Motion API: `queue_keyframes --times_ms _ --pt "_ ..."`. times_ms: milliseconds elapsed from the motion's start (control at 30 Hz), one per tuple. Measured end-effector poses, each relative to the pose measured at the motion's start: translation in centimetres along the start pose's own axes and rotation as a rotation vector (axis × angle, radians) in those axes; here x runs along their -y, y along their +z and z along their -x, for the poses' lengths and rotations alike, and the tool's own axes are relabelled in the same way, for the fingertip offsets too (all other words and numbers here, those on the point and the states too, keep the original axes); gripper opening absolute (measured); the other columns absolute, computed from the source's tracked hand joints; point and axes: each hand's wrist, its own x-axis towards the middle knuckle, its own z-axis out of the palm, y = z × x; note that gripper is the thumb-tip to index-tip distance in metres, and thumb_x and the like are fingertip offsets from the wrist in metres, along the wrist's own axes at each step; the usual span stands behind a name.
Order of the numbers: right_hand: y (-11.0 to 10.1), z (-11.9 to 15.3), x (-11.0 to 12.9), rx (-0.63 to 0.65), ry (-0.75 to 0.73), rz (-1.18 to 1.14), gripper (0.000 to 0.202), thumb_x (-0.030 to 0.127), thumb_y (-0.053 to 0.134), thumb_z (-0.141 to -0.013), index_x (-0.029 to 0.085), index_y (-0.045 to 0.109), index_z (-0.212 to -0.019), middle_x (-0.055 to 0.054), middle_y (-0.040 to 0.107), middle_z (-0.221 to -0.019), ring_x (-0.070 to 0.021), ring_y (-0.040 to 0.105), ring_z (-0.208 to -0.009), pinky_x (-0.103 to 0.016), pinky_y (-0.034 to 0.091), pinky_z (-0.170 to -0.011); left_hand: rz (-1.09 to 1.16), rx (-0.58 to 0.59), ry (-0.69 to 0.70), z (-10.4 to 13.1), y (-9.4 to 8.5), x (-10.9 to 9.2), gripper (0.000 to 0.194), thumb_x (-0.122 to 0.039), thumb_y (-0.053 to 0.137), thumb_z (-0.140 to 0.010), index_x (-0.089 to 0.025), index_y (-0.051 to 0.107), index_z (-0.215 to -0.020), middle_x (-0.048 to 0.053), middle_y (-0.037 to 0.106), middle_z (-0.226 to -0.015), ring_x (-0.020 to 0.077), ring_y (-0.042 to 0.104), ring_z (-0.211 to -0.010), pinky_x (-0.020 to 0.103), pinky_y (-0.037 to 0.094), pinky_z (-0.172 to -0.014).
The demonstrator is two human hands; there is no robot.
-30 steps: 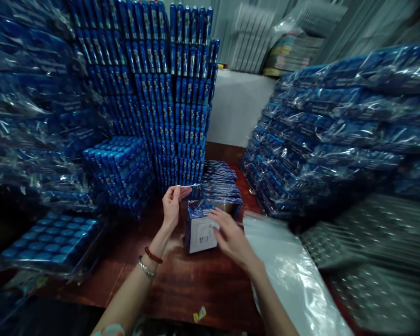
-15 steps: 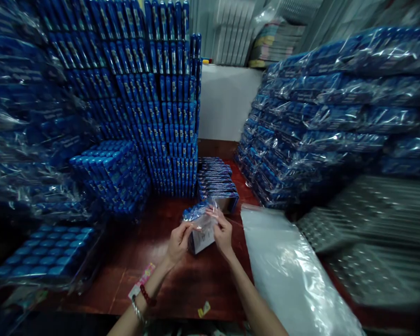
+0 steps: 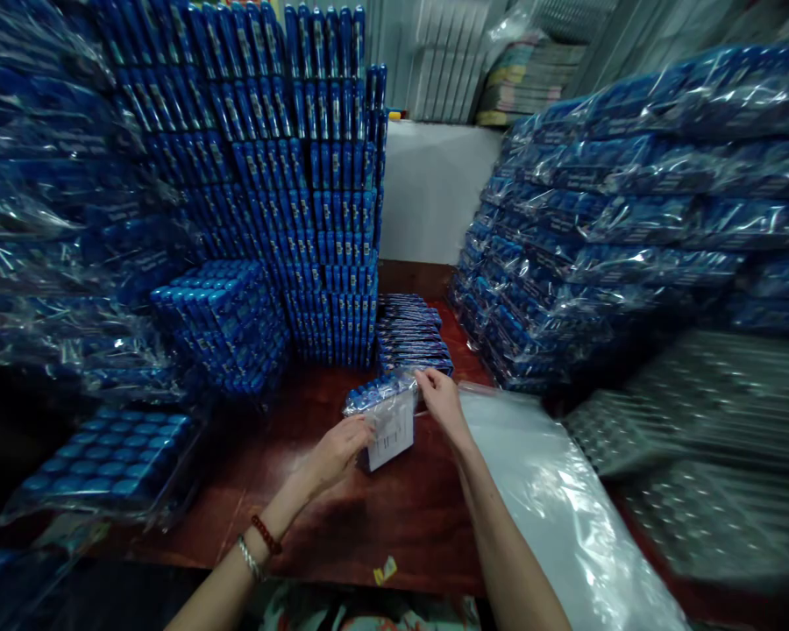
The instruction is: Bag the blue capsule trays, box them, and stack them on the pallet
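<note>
A small display box [image 3: 393, 438] with a white printed face stands on the table in front of me, packed with blue-capped items [image 3: 368, 394]. Clear plastic film [image 3: 401, 384] lies over its top and front. My right hand [image 3: 444, 399] pinches the film at the box's upper right corner, its fingers closed. On the other side, my left hand [image 3: 343, 447] has its fingers together at the box's left front edge, closed on the film there. The left fingertips partly cover the box's face.
Tall stacks of blue packs [image 3: 332, 210] rise behind, with plastic-wrapped bundles [image 3: 605, 210] at right. A wrapped blue bundle [image 3: 111, 456] sits at left. Flat clear bags [image 3: 532, 491] lie right of my arm. Folded printed boxes [image 3: 411, 329] stand behind the work. A yellow scrap [image 3: 386, 571] lies near the table edge.
My hands have moved apart: the right one went right and slightly up to the box's corner, the left one slightly left. More of the printed white face now shows between them.
</note>
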Motion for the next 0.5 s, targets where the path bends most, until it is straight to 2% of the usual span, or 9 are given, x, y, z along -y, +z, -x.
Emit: queue_keyframes --times_ms 100,200,267,367,433,500 --pt "0.3 1.2 -2.7 -0.050 0.038 -0.049 0.041 0.052 0.055 -0.073 0.018 0.046 -0.052 0.007 0.038 -0.050 -0.0087 0.034 -0.052 -0.020 0.027 -0.049 -0.158 0.020 0.057 1.2 -0.4 0.4 0.037 -0.002 0.034 -0.085 -0.021 0.063 -0.096 0.006 0.070 -0.104 0.0192 0.056 -0.116 0.048 0.028 -0.110" --pt "1.3 2.4 -5.2 -0.128 0.060 -0.103 0.038 0.053 0.052 -0.074 0.018 0.052 -0.062 0.004 0.048 -0.061 -0.0109 0.043 -0.061 -0.021 0.034 -0.056 -0.225 0.007 0.061 2.0 -0.8 1.3 0.038 0.000 0.031 -0.086 -0.021 0.063 -0.094 0.005 0.071 -0.101 0.0179 0.054 -0.118 0.053 0.018 -0.113" --pt "2.3 2.7 -6.2 -0.161 0.066 -0.144 0.037 0.053 0.049 -0.075 0.018 0.053 -0.067 0.002 0.051 -0.068 -0.0116 0.046 -0.067 -0.022 0.038 -0.061 -0.191 -0.002 0.067 2.2 -0.9 1.9 0.036 -0.002 0.031 -0.087 -0.020 0.062 -0.093 0.006 0.070 -0.097 0.0174 0.056 -0.114 0.050 0.025 -0.111" --pt "3.5 2.9 -6.6 -0.152 0.078 -0.187 0.035 0.051 0.047 -0.079 0.019 0.047 -0.065 0.005 0.045 -0.064 -0.0100 0.042 -0.062 -0.021 0.037 -0.061 -0.046 -0.042 0.036 2.1 -0.6 2.4 0.023 -0.012 0.041 -0.088 -0.019 0.062 -0.086 0.007 0.068 -0.088 0.0190 0.058 -0.103 0.042 0.042 -0.099" --pt "3.9 3.1 -6.5 -0.140 0.079 -0.197 0.034 0.049 0.046 -0.081 0.019 0.045 -0.065 0.006 0.043 -0.063 -0.0094 0.039 -0.060 -0.021 0.036 -0.060 0.097 -0.151 -0.094 1.8 0.0 2.3 0.015 -0.023 0.052 -0.086 -0.019 0.061 -0.074 0.006 0.065 -0.077 0.0193 0.059 -0.088 0.036 0.047 -0.087" --pt "4.1 3.3 -6.3 -0.126 0.075 -0.198 0.032 0.048 0.046 -0.081 0.019 0.047 -0.067 0.005 0.044 -0.064 -0.0096 0.039 -0.061 -0.021 0.036 -0.060 0.269 -0.383 -0.331 1.3 0.8 2.3 0.022 -0.034 0.060 -0.081 -0.018 0.057 -0.065 0.002 0.058 -0.064 0.0157 0.055 -0.069 0.029 0.047 -0.072"
